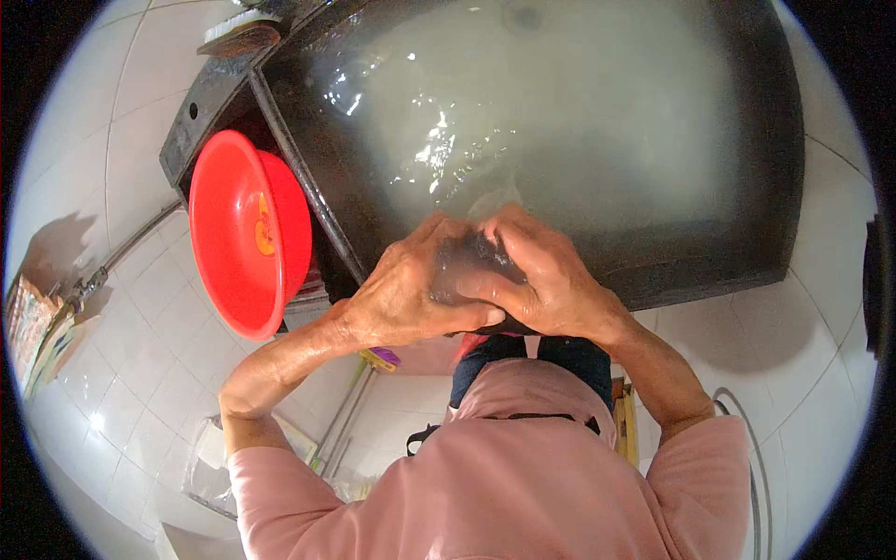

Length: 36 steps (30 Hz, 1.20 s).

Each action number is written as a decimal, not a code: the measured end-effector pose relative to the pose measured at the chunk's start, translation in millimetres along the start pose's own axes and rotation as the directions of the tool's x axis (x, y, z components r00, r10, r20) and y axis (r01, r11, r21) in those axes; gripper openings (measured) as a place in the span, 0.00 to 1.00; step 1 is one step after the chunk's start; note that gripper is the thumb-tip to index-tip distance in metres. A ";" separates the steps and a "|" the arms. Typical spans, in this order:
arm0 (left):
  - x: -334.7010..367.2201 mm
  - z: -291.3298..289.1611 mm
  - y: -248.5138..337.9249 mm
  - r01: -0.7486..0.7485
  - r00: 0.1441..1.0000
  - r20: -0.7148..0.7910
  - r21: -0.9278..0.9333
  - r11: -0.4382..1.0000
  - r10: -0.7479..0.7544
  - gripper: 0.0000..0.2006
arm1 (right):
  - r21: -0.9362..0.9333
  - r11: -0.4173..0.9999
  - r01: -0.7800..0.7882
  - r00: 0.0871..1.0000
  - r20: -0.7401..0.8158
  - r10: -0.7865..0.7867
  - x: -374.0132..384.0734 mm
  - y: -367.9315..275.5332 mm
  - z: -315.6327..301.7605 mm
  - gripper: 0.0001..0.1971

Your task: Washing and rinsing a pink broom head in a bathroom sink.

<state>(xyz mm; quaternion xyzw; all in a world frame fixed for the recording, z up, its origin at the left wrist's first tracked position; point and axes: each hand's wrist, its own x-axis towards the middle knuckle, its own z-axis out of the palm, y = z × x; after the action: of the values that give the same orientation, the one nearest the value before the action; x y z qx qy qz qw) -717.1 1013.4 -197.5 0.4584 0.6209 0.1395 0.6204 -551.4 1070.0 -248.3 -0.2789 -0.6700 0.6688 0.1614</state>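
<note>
My left hand (397, 283) and my right hand (551, 280) are together at the near edge of a dark basin (322, 187) filled with cloudy water (579, 103). Between them is a dark grey, sheer, wet cloth (457, 266), bunched up and gripped from both sides. My right thumb lies across it toward my left thumb. The fingertips of both hands curl over the far side of the cloth and are partly hidden. Pale, see-through material or splashing water shows just beyond the fingers; I cannot tell which.
A red plastic bowl (233, 233) leans on its side in a compartment left of the basin. A brush (241, 35) lies on the far left rim. White tiled walls (140, 373) surround the basin. Stacked papers (42, 331) are at the far left, and a hose (761, 467) hangs at right.
</note>
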 end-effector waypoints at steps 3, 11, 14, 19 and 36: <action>3.1 1.6 -3.9 0.000 1.000 -0.029 0.054 0.999 0.002 0.30 | -0.094 0.995 -0.016 0.998 0.053 0.021 2.8 1.6 -1.5 0.17; 14.2 -0.2 -6.6 -0.016 1.000 -0.013 0.158 0.987 0.018 0.27 | -0.169 0.985 0.037 0.988 0.154 -0.010 10.2 20.4 -3.2 0.11; 21.3 -1.4 -7.4 0.030 1.000 0.002 0.162 0.986 -0.031 0.27 | 0.028 0.998 -0.064 0.994 0.086 0.061 20.1 25.4 -1.2 0.11; 35.9 -3.3 -15.2 -0.007 1.000 -0.011 0.193 0.981 0.009 0.27 | 0.043 0.974 -0.222 0.953 0.221 0.207 29.4 30.5 -8.9 0.11; 10.9 -2.5 -93.4 0.544 0.838 0.525 -0.779 0.311 -0.149 0.41 | 0.125 0.941 -0.314 0.939 0.186 0.288 15.7 42.0 -5.4 0.16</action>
<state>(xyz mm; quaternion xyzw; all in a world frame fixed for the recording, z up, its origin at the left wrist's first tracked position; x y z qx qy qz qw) -754.3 972.0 -273.3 -0.0869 0.4024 0.2287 0.8822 -554.0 1081.5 -291.9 -0.3088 -0.5772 0.7557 0.0218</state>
